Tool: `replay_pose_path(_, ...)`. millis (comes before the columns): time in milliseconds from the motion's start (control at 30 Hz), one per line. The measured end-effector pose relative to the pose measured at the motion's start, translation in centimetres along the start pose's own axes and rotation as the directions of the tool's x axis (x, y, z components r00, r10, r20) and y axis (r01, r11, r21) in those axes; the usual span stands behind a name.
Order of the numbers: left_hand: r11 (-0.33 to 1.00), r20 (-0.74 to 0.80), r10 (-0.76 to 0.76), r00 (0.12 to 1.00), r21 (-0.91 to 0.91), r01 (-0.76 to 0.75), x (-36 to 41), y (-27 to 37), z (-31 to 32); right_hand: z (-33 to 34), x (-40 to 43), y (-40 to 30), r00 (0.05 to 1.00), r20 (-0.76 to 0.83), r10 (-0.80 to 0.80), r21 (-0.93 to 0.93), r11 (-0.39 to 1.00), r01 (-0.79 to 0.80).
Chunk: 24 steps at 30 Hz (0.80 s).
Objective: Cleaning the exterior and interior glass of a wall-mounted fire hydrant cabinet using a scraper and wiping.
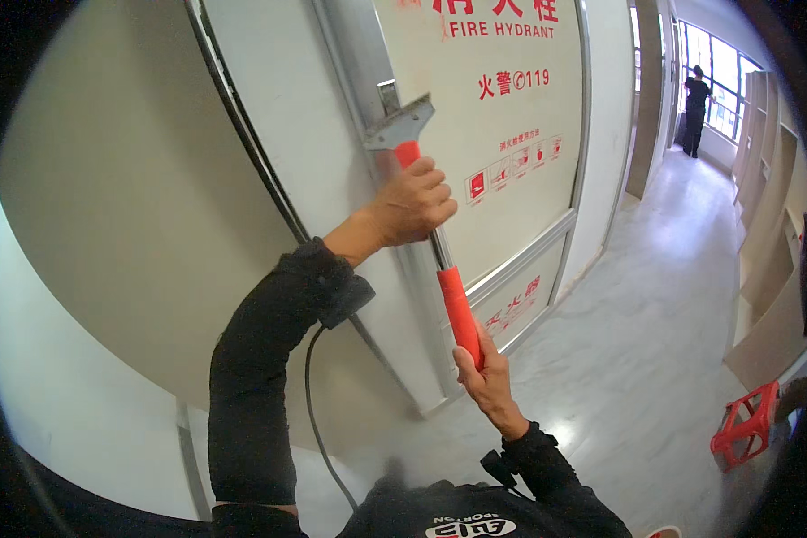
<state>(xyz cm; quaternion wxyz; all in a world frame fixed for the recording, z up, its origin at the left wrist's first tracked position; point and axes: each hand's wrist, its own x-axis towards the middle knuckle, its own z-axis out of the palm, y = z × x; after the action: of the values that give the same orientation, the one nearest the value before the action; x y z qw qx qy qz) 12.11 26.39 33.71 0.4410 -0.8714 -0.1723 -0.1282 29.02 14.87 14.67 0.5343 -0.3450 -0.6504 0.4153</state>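
A long-handled scraper [441,250] slants up across the front of a fire hydrant cabinet door [511,161]. My left hand [413,205] grips its upper part, just below the wide metal blade head [400,124]. Lower down, my right hand [489,380] holds the end of the red grip [458,309]. The blade head lies over the door's metal frame, near a small latch [389,97]; whether the blade touches the surface I cannot tell. Faint reddish marks [410,5] show on the panel near its top, beside red printed writing.
To the left is a beige wall panel [134,235] with a dark metal edge. A black cable [314,403] hangs from my left wrist. Red plastic stool [746,425] and wooden cabinets [773,296] stand at right. Far down the corridor, a person [697,111] stands by windows.
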Motion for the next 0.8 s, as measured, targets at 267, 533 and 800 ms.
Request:
replay_pose_path(267,0.997,-0.095,0.066,0.993,-0.032,-0.069,-0.5,-0.2,1.2,-0.2,0.2,-3.1,0.935,0.264,0.238,0.448,0.828,-0.338)
replay_pose_path(533,0.979,-0.175,0.148,0.973,-0.113,-0.169,-1.8,0.8,1.5,3.4,-1.4,-0.3,0.947,0.21,0.245,0.489,0.812,-0.318)
replay_pose_path(800,0.976,-0.194,0.164,0.967,-0.109,-0.187,-2.6,1.0,1.9,4.8,-1.5,0.2,0.929,0.165,0.332,0.473,0.8,-0.37)
